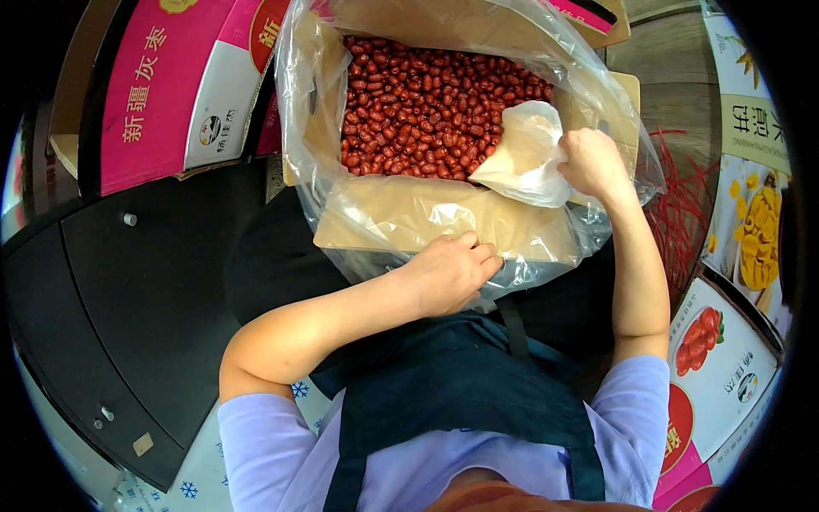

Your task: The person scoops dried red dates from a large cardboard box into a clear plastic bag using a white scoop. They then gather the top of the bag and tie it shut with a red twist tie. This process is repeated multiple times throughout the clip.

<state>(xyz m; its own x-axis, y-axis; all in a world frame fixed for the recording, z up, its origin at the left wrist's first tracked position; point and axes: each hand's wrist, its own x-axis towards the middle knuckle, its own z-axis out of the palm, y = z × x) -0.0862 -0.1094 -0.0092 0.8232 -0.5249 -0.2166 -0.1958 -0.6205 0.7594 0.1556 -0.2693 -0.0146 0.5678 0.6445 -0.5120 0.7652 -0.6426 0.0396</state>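
Note:
Dried red jujubes (422, 115) lie in a cardboard box (377, 221) lined with a clear plastic bag (301, 96). The box stands close before my lap with its flaps folded out. My right hand (595, 163) is closed around the end of a white translucent plastic scoop (524, 153). Its broad mouth tilts down to the left, against the jujubes at the box's near right corner. Over the edge of the near flap, my left hand (454, 272) lies on the plastic with fingers curled. Its thumb is hidden, so whether it grips the flap is unclear.
Pink and white printed cartons (166, 96) stand at the left, beside a dark cabinet (141, 275) with small knobs. On the right are shredded red strips (678, 205) on the floor, a carton (723, 365) picturing jujubes, and a printed box (745, 211) showing yellow food.

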